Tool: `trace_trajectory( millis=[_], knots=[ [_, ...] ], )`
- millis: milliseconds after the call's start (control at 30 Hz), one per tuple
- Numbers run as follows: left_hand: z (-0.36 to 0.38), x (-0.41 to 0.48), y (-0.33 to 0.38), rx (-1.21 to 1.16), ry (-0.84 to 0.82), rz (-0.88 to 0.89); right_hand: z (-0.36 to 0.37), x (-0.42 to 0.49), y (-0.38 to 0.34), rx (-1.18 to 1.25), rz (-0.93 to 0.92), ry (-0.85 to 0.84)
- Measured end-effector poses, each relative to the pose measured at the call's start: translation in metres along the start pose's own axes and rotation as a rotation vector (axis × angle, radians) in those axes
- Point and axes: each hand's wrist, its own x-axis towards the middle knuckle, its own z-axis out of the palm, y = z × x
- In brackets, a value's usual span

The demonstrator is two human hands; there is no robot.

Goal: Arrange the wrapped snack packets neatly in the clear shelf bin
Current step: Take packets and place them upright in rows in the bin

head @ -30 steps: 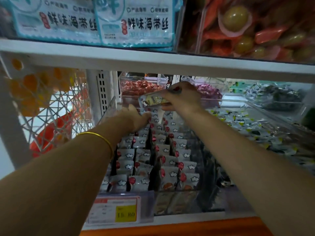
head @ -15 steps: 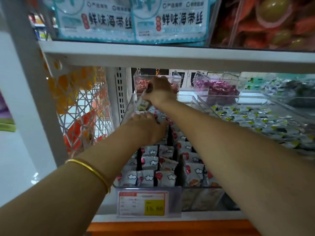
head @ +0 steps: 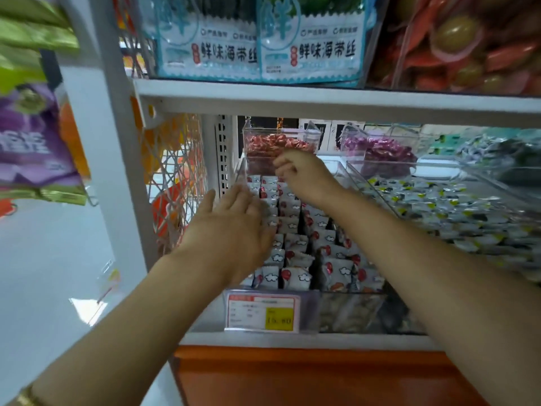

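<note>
Location of wrapped snack packets (head: pixel 295 277): inside clear shelf bin (head: pixel 349 315), middle shelf, left end, near wire mesh side panel (head: pixel 175 177). White wrappers with red spot and cloud print. Upright, packed in front-to-back columns, front row against the bin's front wall. Right-hand column less even, with a dark gap beside it.

Left hand (head: pixel 234 230): released, fingers straight and close together, palm down, laid on the tops of the left column, about midway along the bin. Nothing grasped. Gold bangle (head: pixel 29 398) on that wrist, at the bottom edge of the view.

Right hand (head: pixel 306 175): at the rear of the bin, above the last rows, fingers (head: pixel 282 168) curled inward. Cannot tell whether pinching a packet or clenched on nothing; fingertips blurred.

Surroundings: price label (head: pixel 263 313) with yellow tag at the bin's front left. Behind the bin, tub of red sweets (head: pixel 278 143); beside that, tub of purple sweets (head: pixel 377 150). To the right, neighbouring bin (head: pixel 439 206) of white, yellow and black packets. Upper shelf (head: pixel 322 102) carrying blue-and-white pouches (head: pixel 310 51) with Chinese print. Orange panel (head: pixel 292 376) below the shelf edge
</note>
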Motion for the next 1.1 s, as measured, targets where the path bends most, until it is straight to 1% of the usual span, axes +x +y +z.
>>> trace_trajectory(
  millis=[133,200,300,367,433,533,600,633,700,800,867,900,967,1033,1100],
  knots=[
    [0.012,-0.028,0.006,-0.136,0.11,-0.037,-0.012,-0.063,-0.009,0.09,-0.023,0.012],
    [0.016,-0.04,0.009,-0.199,0.174,-0.045,-0.014,-0.09,-0.013,0.089,-0.045,-0.017],
    [0.022,-0.05,0.012,-0.266,0.24,-0.075,-0.016,-0.117,-0.021,0.008,-0.077,-0.088],
    [0.026,-0.053,0.013,-0.303,0.265,-0.079,-0.015,-0.124,-0.028,-0.059,-0.142,-0.098],
    [0.03,-0.055,0.013,-0.342,0.288,-0.07,-0.01,-0.126,-0.032,-0.195,-0.205,-0.093],
    [0.035,-0.054,0.012,-0.407,0.329,-0.051,0.002,-0.126,-0.036,-0.365,-0.195,-0.113],
    [0.038,-0.052,0.01,-0.437,0.357,-0.037,0.007,-0.125,-0.037,-0.401,-0.207,-0.126],
    [0.04,-0.051,0.009,-0.451,0.365,-0.027,0.008,-0.125,-0.038,-0.372,-0.214,-0.118],
    [0.041,-0.05,0.007,-0.512,0.375,0.0,0.004,-0.124,-0.037,-0.205,-0.186,-0.083],
    [0.036,-0.051,0.009,-0.768,0.423,-0.004,-0.012,-0.127,-0.037,0.147,-0.078,-0.003],
    [0.028,-0.052,0.011,-0.912,0.494,-0.032,-0.023,-0.13,-0.037,0.304,-0.026,0.082],
    [0.023,-0.053,0.012,-0.918,0.526,-0.024,-0.029,-0.132,-0.037,0.361,-0.003,0.125],
    [0.014,-0.056,0.016,-0.828,0.546,0.041,-0.041,-0.136,-0.038,0.475,0.034,0.196],
    [0.007,-0.059,0.022,-0.722,0.524,0.084,-0.052,-0.141,-0.037,0.658,0.058,0.244],
    [0.001,-0.061,0.029,-0.717,0.488,0.074,-0.059,-0.147,-0.035,0.868,0.097,0.237]
  ],
)
